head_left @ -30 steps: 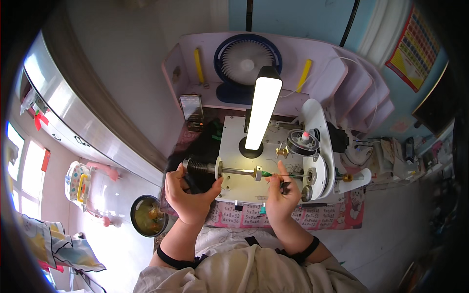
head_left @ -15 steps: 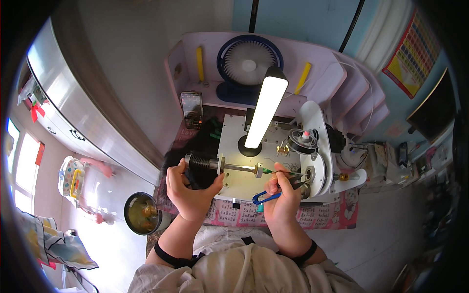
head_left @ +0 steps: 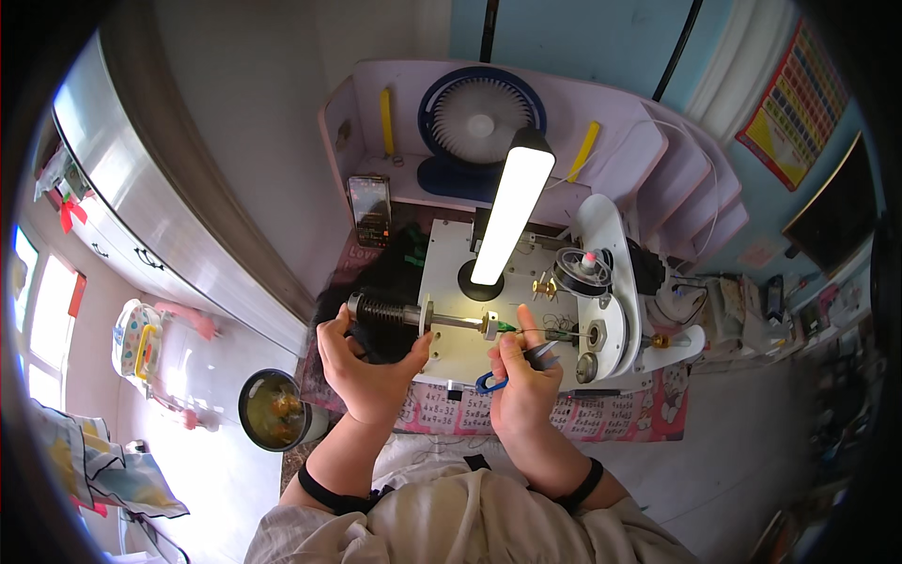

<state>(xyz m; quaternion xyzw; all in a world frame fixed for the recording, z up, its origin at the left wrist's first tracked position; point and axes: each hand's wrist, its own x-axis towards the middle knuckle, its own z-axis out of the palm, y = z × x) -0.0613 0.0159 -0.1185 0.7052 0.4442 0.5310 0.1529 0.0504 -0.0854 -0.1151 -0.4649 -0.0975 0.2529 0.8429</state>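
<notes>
My left hand (head_left: 374, 368) is closed round the left end of a metal shaft with a black coil spring (head_left: 383, 312). Its fingers are at the knob end and its thumb reaches the pale flange. In my right hand (head_left: 528, 385) are blue-handled thread snips (head_left: 486, 383), their dark blades (head_left: 542, 355) pointing right. The right index finger is raised beside a small green piece (head_left: 506, 327) at the shaft's collar (head_left: 489, 325). A thin dark strand runs from there toward the round hub (head_left: 596, 334) of the white machine (head_left: 451, 258).
A lit lamp (head_left: 513, 216) stands on the machine plate. A bundle of black fibre (head_left: 371, 277) lies left of it. Behind are a phone (head_left: 369, 209), a blue fan (head_left: 481, 122) and a pale shelf (head_left: 620, 132). A pot (head_left: 274, 410) sits at lower left.
My right hand has shifted left with the snips, and its index finger has lifted. More of the blades now shows. My left hand stays almost in place.
</notes>
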